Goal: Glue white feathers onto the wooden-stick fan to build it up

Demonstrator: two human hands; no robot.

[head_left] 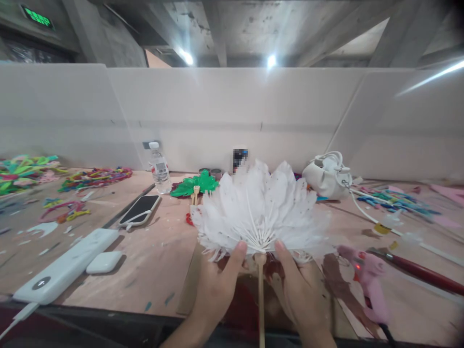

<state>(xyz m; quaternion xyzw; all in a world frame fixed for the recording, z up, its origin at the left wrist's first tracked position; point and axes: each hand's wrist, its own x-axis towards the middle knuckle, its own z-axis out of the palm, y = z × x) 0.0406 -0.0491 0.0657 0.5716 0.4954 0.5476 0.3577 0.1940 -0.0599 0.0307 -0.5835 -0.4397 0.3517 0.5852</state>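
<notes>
Several bundles of coloured strips (pixel 27 175) at far left, loose scraps near them on the tabletop (pixel 141 278). White power bank (pixel 67 267), cable plugged in; small white case (pixel 104 262) just beside it. Phone (pixel 141 210) lying flat, screen dark; water bottle (pixel 160 169) upright behind. Next, a green leaf-shaped piece (pixel 199 183), partly behind the white feather fan (pixel 259 203). Fan is at centre, raised over a brown board (pixel 190 292) near the front edge. Left grip (pixel 218 282) closed on the fan's lower left edge, thumb on top, fingers largely hidden. Pale stick handle (pixel 261 295) runs down between the hands from the fan's base, neither hand around it. Right grip (pixel 300 287) mirrors the left, closed on the lower right edge. Progress, my reading: well along; feathers spread into a full half-round, handle apparently in place. Quills converge bare at the base, so covering or trimming there may be left; whether all is fixed firmly, cannot tell. Right side: white bag (pixel 326 178) behind, pink glue gun (pixel 371 280) with red light lit, dark-red-handled tool (pixel 424 271) beside it.
</notes>
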